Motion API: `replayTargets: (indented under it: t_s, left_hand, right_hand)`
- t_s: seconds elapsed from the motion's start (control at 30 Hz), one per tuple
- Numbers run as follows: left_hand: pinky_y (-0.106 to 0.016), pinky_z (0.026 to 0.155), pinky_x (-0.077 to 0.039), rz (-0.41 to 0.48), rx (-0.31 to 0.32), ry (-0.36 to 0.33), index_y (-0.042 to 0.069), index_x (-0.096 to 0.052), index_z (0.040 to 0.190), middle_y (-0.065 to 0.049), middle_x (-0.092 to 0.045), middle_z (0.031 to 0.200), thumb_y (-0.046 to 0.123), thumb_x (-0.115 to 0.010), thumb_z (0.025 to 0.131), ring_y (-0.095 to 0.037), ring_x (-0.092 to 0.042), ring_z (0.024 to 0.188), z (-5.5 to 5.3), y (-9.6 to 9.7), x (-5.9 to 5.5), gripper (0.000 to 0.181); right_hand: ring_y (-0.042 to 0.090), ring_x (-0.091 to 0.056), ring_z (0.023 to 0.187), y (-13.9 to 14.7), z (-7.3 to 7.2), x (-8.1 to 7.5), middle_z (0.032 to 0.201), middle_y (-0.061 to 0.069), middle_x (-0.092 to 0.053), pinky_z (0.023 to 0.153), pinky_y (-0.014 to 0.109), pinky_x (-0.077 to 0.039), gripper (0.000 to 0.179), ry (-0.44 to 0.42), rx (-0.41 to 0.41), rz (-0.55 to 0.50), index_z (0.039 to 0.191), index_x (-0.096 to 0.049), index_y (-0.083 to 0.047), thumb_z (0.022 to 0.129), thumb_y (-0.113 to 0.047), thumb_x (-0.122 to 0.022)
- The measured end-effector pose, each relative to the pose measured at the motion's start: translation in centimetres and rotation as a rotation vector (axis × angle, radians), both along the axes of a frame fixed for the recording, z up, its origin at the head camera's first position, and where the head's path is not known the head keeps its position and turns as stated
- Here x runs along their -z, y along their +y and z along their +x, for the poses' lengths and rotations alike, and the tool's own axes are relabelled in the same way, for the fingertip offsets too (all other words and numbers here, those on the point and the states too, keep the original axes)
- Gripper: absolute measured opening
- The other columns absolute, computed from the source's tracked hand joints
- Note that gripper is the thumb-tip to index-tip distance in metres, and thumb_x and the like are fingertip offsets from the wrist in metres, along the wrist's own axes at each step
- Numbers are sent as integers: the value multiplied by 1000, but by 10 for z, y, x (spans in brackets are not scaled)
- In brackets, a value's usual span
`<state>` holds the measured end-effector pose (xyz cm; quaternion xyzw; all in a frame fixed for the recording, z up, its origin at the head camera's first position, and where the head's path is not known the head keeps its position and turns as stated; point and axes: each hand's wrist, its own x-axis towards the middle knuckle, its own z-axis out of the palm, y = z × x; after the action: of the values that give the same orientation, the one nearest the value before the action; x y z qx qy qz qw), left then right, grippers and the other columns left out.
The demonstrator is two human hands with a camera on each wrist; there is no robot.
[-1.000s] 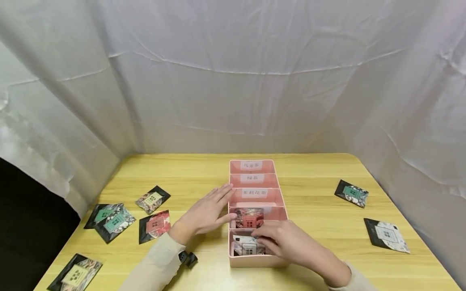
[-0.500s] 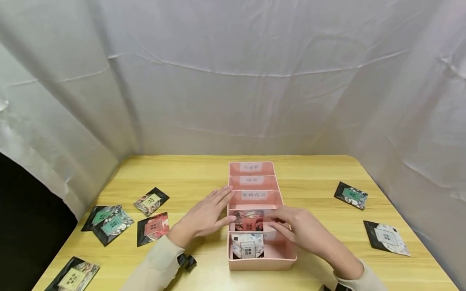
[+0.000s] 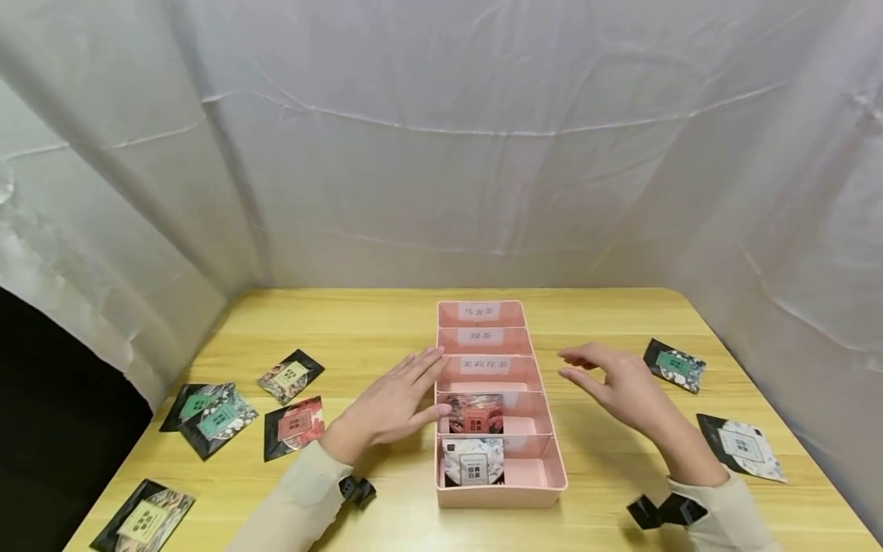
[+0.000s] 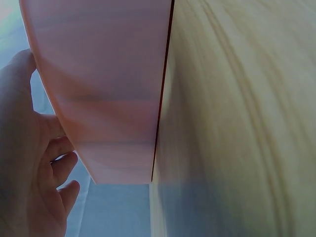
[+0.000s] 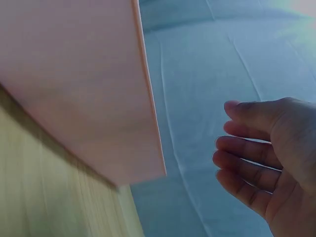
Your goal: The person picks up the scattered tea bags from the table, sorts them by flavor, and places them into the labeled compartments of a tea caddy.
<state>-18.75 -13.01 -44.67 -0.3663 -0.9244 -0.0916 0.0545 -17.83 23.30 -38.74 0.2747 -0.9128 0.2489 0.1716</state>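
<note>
A long pink divided box (image 3: 502, 498) stands mid-table, its several compartments bearing paper labels with Chinese writing. In the nearest compartment leans a white tea sachet (image 3: 474, 462); the one behind it holds a red tea sachet (image 3: 476, 415). My left hand (image 3: 393, 406) rests on the box's left rim with straight fingers, thumb over the red sachet's compartment; the left wrist view shows its fingertips along the rim of the pink wall (image 4: 108, 89). My right hand (image 3: 631, 391) hovers over the table to the right of the box, fingers loosely bent, holding nothing.
Left on the wooden table (image 3: 372, 322) lie a red sachet (image 3: 294, 428), yellow-labelled sachets (image 3: 290, 377) and two overlapping green-labelled sachets (image 3: 219, 420). At right lie a green-labelled sachet (image 3: 676, 366) and a white sachet (image 3: 741, 447). Pale curtains (image 3: 441, 192) enclose the table.
My right hand has left the nearest compartment, passed the red sachet's compartment, and moved right, away from the box. The white sachet stays behind in the box. My left hand stays on the rim.
</note>
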Motion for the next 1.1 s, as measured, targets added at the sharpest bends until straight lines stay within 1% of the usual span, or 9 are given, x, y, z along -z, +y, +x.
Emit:
replayTargets:
  t_s: [0.1, 0.23, 0.37, 0.47, 0.53, 0.63, 0.8, 1.0, 1.1]
  left_hand:
    - [-40, 119, -13, -8, 0, -2, 6, -17, 156, -13, -18, 161, 64, -24, 100, -24, -13, 148, 0, 1, -1, 82]
    - [-40, 119, -13, -14, 4, -3, 5, -17, 156, -13, -18, 161, 64, -24, 100, -25, -14, 148, -1, 1, -2, 82]
    - [-41, 119, -14, -12, 8, 8, 4, -17, 156, -14, -18, 161, 63, -24, 100, -26, -15, 148, -2, 1, -2, 81]
    - [-41, 119, -14, -16, 7, 16, 5, -17, 156, -13, -17, 161, 63, -24, 100, -27, -15, 148, -3, 1, -2, 81]
    - [-41, 120, -14, -17, 5, 13, 5, -17, 156, -13, -17, 161, 63, -23, 100, -26, -14, 148, -3, 1, -2, 81]
    - [-41, 120, -13, -18, 5, 5, 5, -17, 156, -13, -17, 161, 64, -23, 100, -26, -14, 148, -2, 0, -1, 82]
    - [-40, 119, -13, -22, 2, 14, 4, -18, 156, -14, -18, 161, 64, -22, 100, -27, -15, 148, -3, 0, 1, 82]
    - [-39, 120, -11, -30, -4, 0, 5, -17, 156, -13, -16, 161, 64, -22, 100, -24, -11, 148, -2, 0, 1, 82]
    - [-39, 120, -11, -27, -4, 0, 5, -17, 156, -12, -16, 162, 64, -23, 100, -26, -14, 148, -2, 1, 1, 82]
  right_hand:
    - [23, -68, 89, 12, -7, 3, 103, 3, -72, 67, 42, -55, 24, 11, 40, -12, 111, -72, -11, 89, -20, -74]
    - [28, -67, 90, 28, -17, 9, 103, 7, -71, 67, 45, -54, 28, -4, 102, -41, 115, -70, -8, 91, -21, -72]
    - [35, -66, 93, 41, -24, 14, 107, 12, -69, 74, 53, -53, 33, -34, 149, -60, 120, -67, -6, 92, -24, -71]
    - [38, -64, 97, 49, -27, 18, 110, 14, -68, 80, 58, -50, 37, -54, 161, -65, 123, -65, -6, 92, -26, -71]
    - [38, -63, 98, 54, -29, 20, 111, 15, -68, 81, 58, -50, 39, -61, 165, -64, 124, -64, -6, 92, -26, -71]
    - [39, -62, 99, 60, -30, 21, 114, 17, -67, 82, 58, -49, 43, -59, 162, -61, 128, -61, -5, 91, -25, -72]
    - [40, -60, 102, 73, -32, 23, 119, 20, -64, 81, 58, -48, 49, -63, 176, -59, 133, -57, -4, 90, -24, -73]
    - [44, -57, 105, 93, -36, 28, 125, 23, -59, 84, 62, -45, 54, -129, 197, -65, 136, -54, -4, 91, -28, -71]
    - [47, -55, 108, 104, -37, 29, 129, 25, -56, 85, 64, -44, 58, -165, 212, -56, 139, -51, -4, 92, -31, -70]
